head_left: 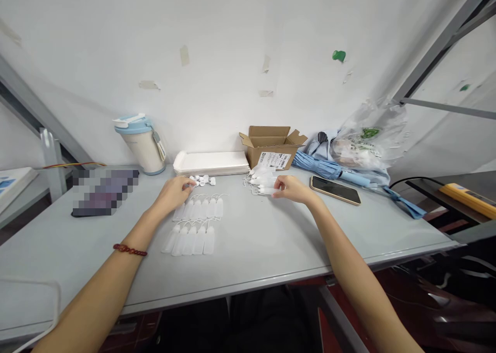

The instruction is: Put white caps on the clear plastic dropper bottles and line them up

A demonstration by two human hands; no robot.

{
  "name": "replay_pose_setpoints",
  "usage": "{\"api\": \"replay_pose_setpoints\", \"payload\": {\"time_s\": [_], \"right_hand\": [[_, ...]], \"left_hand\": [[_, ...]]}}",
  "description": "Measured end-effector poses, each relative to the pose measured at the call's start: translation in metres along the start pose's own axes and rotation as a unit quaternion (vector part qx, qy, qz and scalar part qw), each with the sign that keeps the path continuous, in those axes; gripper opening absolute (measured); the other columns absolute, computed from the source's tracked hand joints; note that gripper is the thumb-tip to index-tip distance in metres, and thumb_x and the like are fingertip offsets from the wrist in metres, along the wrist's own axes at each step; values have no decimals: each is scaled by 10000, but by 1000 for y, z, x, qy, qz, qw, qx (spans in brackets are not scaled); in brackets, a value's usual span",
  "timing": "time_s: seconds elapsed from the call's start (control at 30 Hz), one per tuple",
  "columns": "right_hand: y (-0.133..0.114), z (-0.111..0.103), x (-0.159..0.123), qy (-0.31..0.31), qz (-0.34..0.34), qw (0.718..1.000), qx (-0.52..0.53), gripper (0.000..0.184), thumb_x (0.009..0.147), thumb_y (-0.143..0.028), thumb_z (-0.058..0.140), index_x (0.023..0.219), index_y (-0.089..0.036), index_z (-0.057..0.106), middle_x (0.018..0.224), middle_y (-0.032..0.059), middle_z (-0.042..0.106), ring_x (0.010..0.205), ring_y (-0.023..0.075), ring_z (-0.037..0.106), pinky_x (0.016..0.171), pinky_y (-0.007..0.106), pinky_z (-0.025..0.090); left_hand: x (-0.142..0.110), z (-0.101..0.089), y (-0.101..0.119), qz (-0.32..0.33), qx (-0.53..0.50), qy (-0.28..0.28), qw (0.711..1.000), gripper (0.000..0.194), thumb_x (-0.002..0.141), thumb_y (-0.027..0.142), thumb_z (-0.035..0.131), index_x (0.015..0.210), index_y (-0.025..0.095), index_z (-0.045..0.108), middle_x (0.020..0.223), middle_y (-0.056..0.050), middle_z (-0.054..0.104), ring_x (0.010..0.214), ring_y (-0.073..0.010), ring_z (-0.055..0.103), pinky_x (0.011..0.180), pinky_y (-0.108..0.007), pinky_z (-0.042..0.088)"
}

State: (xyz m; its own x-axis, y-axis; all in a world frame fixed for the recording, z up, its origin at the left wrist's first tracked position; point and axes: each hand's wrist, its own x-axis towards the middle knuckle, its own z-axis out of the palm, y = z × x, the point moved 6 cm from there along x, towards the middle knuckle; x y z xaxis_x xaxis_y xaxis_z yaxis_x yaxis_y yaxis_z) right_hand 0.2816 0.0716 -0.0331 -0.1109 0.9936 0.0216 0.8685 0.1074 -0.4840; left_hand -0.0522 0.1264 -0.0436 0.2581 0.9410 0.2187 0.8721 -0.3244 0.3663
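Observation:
My left hand [175, 193] is closed in a pinch at the left edge of a small pile of white plastic pieces [205, 180]; its fingertips touch one piece. My right hand [292, 188] pinches the right end of a translucent white tag at the front of a loose heap of tags [263, 177] with thin white cords. Between my arms, similar tags lie side by side in two rows, a back row [199, 209] and a front row [194, 240]. Their cords point away from me.
Behind the hands are a stack of white trays [211, 163] and an open cardboard box [271, 149]. A tumbler [141, 146] and a blurred dark item [124, 190] sit left. At right are a phone [335, 190], a folded blue umbrella [321, 164] and a plastic bag [368, 141].

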Motion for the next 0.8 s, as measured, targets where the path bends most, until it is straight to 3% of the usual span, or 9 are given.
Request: {"api": "replay_pose_setpoints", "payload": {"time_s": [0.27,0.53,0.63,0.73,0.8], "right_hand": [[-5,5,-1,-15,-17,997,-70,259,574,-257,746,763,-143,608,815,40,577,719,155,507,613,227,368],[-11,5,-4,-12,-39,998,-51,282,583,-255,743,783,-154,572,850,37,552,766,171,508,653,241,380],[-22,4,-6,38,-87,995,-24,212,671,-278,686,775,-162,543,855,47,544,789,181,500,684,263,384],[-45,10,-11,111,-180,977,22,76,783,-229,556,816,-167,524,853,58,548,819,189,496,730,290,391],[-63,24,-17,108,-238,964,58,136,792,-143,491,920,-159,531,885,68,550,822,185,502,752,303,405]], "left_hand": [[0,2,2,13,2,-14,1000,333,745,288,449,941,179,696,949,-87,704,830,-244,632,765,-329,456],[-2,3,1,1,-7,-9,1000,351,721,304,476,974,179,686,857,-62,717,783,-230,648,720,-294,473],[-1,2,-2,-22,-11,4,1000,370,702,308,500,993,155,671,871,-80,716,802,-238,654,724,-294,477],[-2,0,1,-33,-19,15,999,331,701,325,510,925,154,682,850,-83,722,823,-248,656,731,-295,478],[-3,-3,5,-31,-34,24,999,301,717,341,502,870,158,686,832,-81,724,819,-249,654,731,-298,477]]}}
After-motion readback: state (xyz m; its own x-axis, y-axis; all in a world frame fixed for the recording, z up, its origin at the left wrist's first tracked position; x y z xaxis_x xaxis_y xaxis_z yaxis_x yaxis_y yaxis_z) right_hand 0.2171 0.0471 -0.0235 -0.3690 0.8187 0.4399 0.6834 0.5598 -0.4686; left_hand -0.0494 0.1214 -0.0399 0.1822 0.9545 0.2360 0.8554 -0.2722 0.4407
